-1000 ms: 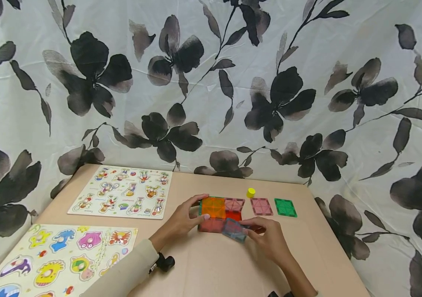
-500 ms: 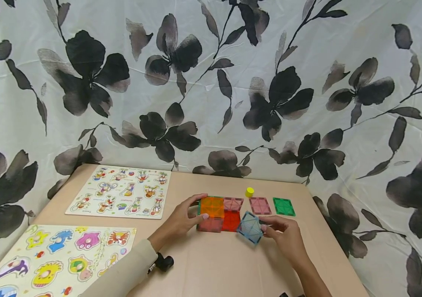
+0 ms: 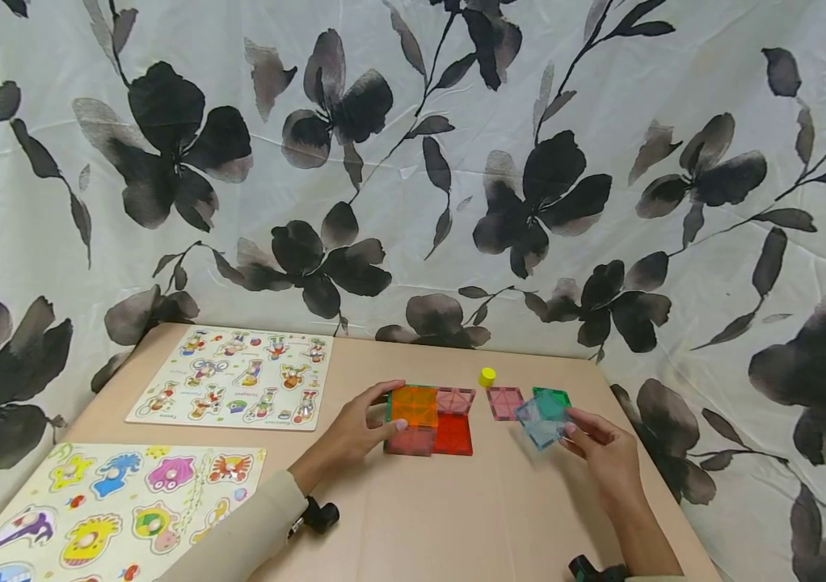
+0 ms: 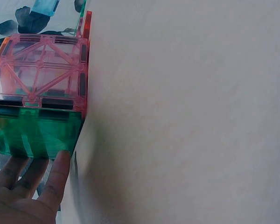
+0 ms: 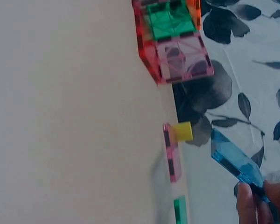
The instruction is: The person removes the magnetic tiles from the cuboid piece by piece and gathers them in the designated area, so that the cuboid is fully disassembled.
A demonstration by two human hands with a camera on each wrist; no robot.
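We see right hand (image 3: 608, 454) pinching blue tile (image 3: 538, 422) by its right edge; tile sticks out leftward from the grip, tilted, raised off table (image 3: 449, 517). Left hand (image 3: 346, 438), we note, grips tile box (image 3: 415, 406) at its green side (image 4: 35, 133).
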